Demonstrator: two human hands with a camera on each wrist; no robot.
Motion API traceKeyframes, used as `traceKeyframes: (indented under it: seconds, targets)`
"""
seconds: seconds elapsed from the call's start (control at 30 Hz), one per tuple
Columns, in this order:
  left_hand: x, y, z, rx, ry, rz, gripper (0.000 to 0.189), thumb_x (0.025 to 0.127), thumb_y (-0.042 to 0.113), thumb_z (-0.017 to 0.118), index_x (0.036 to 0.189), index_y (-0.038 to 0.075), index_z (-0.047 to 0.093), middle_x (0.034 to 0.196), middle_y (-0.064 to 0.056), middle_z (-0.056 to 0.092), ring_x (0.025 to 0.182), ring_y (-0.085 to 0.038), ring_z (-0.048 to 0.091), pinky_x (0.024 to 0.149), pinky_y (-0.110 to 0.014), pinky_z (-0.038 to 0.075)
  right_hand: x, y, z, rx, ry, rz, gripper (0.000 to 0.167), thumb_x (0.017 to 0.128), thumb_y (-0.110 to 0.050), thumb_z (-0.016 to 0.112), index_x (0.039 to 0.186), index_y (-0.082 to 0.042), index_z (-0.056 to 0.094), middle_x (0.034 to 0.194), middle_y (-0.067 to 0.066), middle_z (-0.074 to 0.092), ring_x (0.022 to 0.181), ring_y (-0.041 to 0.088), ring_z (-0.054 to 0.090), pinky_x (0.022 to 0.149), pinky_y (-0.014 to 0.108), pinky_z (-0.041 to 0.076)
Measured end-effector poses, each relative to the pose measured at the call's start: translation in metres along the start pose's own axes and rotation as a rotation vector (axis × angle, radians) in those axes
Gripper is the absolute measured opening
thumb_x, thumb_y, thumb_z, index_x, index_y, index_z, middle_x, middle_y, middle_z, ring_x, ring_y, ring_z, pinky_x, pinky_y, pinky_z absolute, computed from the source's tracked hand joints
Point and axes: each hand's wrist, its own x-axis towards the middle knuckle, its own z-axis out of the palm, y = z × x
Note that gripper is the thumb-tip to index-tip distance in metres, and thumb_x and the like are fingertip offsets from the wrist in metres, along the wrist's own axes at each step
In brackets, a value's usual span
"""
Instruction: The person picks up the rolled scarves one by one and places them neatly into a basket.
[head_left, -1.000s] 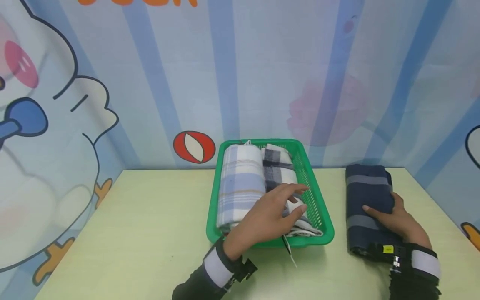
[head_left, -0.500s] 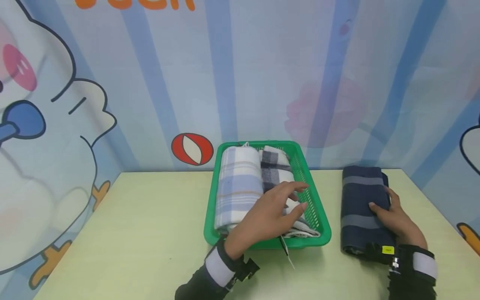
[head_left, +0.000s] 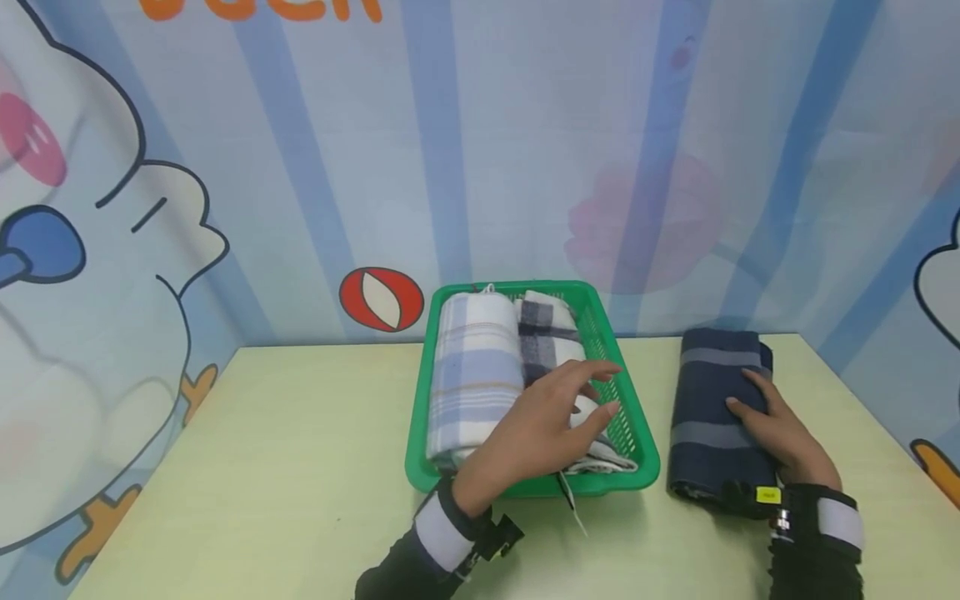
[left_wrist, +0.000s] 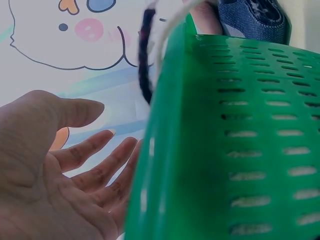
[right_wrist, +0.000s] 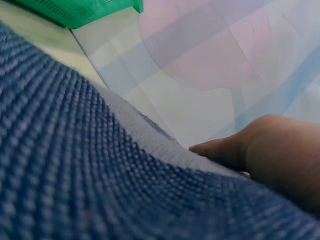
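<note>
A navy scarf (head_left: pixel 705 400) with grey stripes, folded into a thick bundle, lies right of the green basket (head_left: pixel 651 450). My right hand (head_left: pixel 793 446) grips its right side, thumb and index finger visible on top; the other fingers are hidden. In the right wrist view the knitted navy scarf (right_wrist: pixel 75 155) fills the lower left, beside part of the hand (right_wrist: pixel 285 150). My left hand (head_left: pixel 525 429) hovers over the basket's near side, fingers spread loosely, holding nothing. Inside lie a rolled blue-and-white plaid scarf (head_left: pixel 476 367) and a grey-and-white checked scarf (head_left: pixel 551 342), partly behind that hand.
Everything stands on a pale yellow table (head_left: pixel 322 433). A printed backdrop (head_left: pixel 510 150) rises right behind its far edge, close to the basket and the navy scarf. Dark and white strands (head_left: pixel 572 502) hang over the basket's near rim.
The navy scarf has shifted slightly left toward the basket, its near end most. My right hand has moved left with it, index finger now on top. My left hand stays almost still.
</note>
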Motion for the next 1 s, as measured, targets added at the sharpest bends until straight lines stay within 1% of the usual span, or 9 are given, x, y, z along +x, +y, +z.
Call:
traceKeyframes:
  seconds: [0.2, 0.4, 0.5, 0.67, 0.9, 1.0]
  targets:
    - [0.001, 0.000, 0.001, -0.007, -0.001, 0.004, 0.045, 0.105, 0.032, 0.050, 0.148, 0.019, 0.043, 0.142, -0.003, 0.055, 0.114, -0.012, 0.064, 0.089, -0.021, 0.053, 0.002, -0.001, 0.006, 0.043, 0.047, 0.001, 0.074, 0.106, -0.043, 0.029, 0.158, -0.017, -0.016, 0.159, 0.033, -0.022, 0.140, 0.065, 0.015, 0.106, 0.071, 0.035]
    - [0.003, 0.000, 0.003, -0.009, -0.011, 0.003, 0.046, 0.104, 0.032, 0.050, 0.148, 0.018, 0.044, 0.141, -0.004, 0.056, 0.113, -0.011, 0.063, 0.088, -0.020, 0.053, 0.001, -0.006, 0.008, 0.031, 0.065, -0.011, 0.067, 0.107, -0.039, 0.027, 0.159, -0.023, -0.013, 0.160, 0.026, -0.026, 0.143, 0.065, 0.003, 0.109, 0.076, 0.023]
    - [0.004, 0.000, 0.002, -0.008, -0.007, 0.005, 0.046, 0.104, 0.032, 0.050, 0.147, 0.019, 0.044, 0.141, -0.003, 0.055, 0.113, -0.011, 0.063, 0.087, -0.020, 0.053, 0.000, -0.010, 0.008, 0.041, 0.052, -0.022, 0.065, 0.108, -0.037, 0.026, 0.159, -0.024, -0.012, 0.160, 0.023, -0.028, 0.143, 0.064, 0.000, 0.110, 0.076, 0.021]
    - [0.004, -0.001, 0.001, 0.000, 0.001, 0.010, 0.046, 0.104, 0.032, 0.050, 0.148, 0.018, 0.043, 0.142, -0.003, 0.055, 0.113, -0.012, 0.064, 0.086, -0.021, 0.053, -0.002, -0.015, 0.009, 0.036, 0.048, -0.034, 0.064, 0.108, -0.036, 0.027, 0.160, -0.021, -0.008, 0.161, 0.024, -0.025, 0.143, 0.064, 0.005, 0.110, 0.074, 0.024]
    - [0.005, 0.000, -0.001, -0.015, -0.001, -0.011, 0.047, 0.105, 0.033, 0.050, 0.149, 0.020, 0.042, 0.142, -0.003, 0.054, 0.115, -0.014, 0.064, 0.088, -0.022, 0.053, -0.004, -0.018, 0.012, 0.046, 0.039, -0.044, 0.065, 0.108, -0.038, 0.029, 0.161, -0.020, -0.003, 0.162, 0.025, -0.021, 0.141, 0.063, 0.016, 0.107, 0.069, 0.031]
    - [0.006, 0.000, -0.001, -0.017, 0.001, -0.003, 0.047, 0.105, 0.032, 0.050, 0.149, 0.019, 0.042, 0.141, -0.005, 0.055, 0.114, -0.015, 0.064, 0.088, -0.021, 0.053, -0.004, -0.019, 0.011, 0.050, 0.035, -0.054, 0.065, 0.108, -0.039, 0.030, 0.161, -0.021, -0.002, 0.162, 0.025, -0.020, 0.141, 0.062, 0.016, 0.106, 0.069, 0.032]
